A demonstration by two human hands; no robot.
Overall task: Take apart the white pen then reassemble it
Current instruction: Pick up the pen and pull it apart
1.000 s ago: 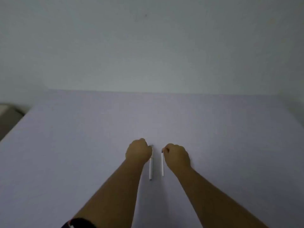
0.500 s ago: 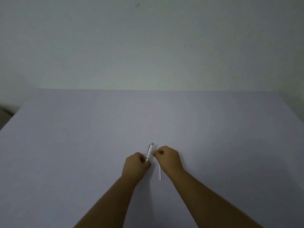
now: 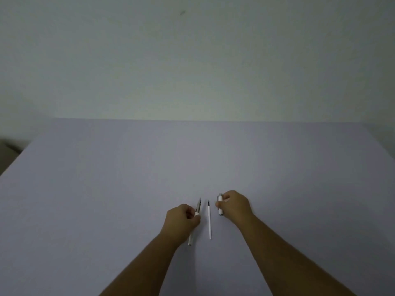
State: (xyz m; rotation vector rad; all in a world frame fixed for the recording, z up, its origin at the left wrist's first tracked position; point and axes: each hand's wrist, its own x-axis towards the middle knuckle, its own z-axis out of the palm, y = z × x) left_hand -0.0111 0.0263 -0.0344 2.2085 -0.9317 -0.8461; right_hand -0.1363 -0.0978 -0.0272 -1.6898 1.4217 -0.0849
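Observation:
The white pen is in separate pieces on the pale table (image 3: 128,189). My left hand (image 3: 181,220) is closed around the white barrel (image 3: 197,209), whose grey tip end points away from me and whose rear end sticks out below my wrist. A thin white refill (image 3: 209,223) with a dark tip lies alone on the table between my hands, untouched. My right hand (image 3: 234,205) grips a short white cap piece (image 3: 219,205), held close to the table; most of it is hidden by my fingers.
A plain pale wall (image 3: 192,60) stands behind the table's far edge. At the far left, past the table's edge, a dark floor area (image 3: 8,154) shows.
My hands were together on the pen half a second ago. They have pulled apart: the right hand moved right with the cap piece, the left keeps the barrel. The refill stays between them.

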